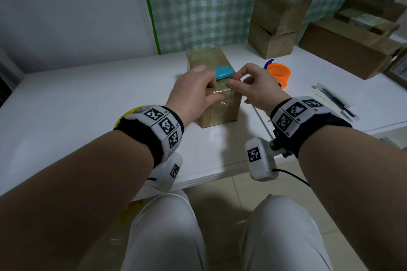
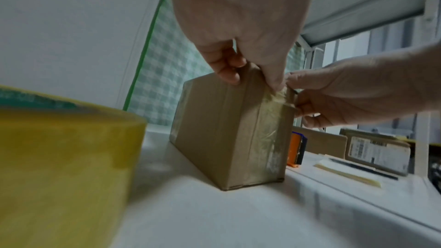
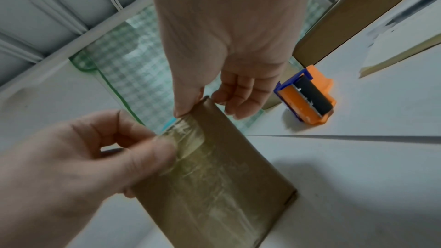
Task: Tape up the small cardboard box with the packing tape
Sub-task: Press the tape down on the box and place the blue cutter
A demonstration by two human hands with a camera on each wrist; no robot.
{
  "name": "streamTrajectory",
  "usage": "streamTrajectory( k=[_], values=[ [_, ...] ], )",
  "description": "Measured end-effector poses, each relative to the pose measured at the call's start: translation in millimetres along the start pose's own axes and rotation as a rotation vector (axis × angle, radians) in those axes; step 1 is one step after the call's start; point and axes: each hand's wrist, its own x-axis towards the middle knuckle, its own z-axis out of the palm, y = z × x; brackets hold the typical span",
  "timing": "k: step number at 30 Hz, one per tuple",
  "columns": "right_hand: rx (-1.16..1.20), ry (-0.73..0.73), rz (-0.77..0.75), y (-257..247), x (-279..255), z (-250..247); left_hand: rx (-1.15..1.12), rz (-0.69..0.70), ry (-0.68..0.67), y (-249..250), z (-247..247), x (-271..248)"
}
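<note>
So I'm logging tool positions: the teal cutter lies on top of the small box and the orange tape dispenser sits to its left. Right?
Not quite. The teal cutter does lie on the small box, but the orange tape dispenser sits to its right, as the head view shows.

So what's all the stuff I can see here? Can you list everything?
small cardboard box: one, brown, on the table between the hands, strips of clear tape on it
teal gadget: one, lying on top of the box
packing tape roll: one, yellow, on the table by the left wrist
orange tape cutter: one, orange and blue, right of the box
other cardboard boxes: several, brown, stacked at the back right
pen and paper: dark pen on a printed sheet, far right
table: one, white
checked cloth: green and white, on the wall behind
left hand: holds the box's near top edge
right hand: pinches the tape end on the box top
</note>
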Motion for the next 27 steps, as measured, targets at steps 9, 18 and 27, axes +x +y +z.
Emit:
streamTrajectory(
  k=[9,18,27],
  values=[
    [-0.125,-0.06,-0.138,-0.7,-1.8,-6.2,0.311,0.073,-0.056,8.0,-3.3,-0.4],
    [-0.502,0.004,-0.33,-2.4,-5.1,-2.3,0.139,0.02,-0.066,-2.3,-8.4,-1.5],
    [-0.75,-0.026,-0.311,-7.4,-8.3,3.2,0.127,0.017,-0.09,-4.4,-11.9,-0.7]
  ],
)
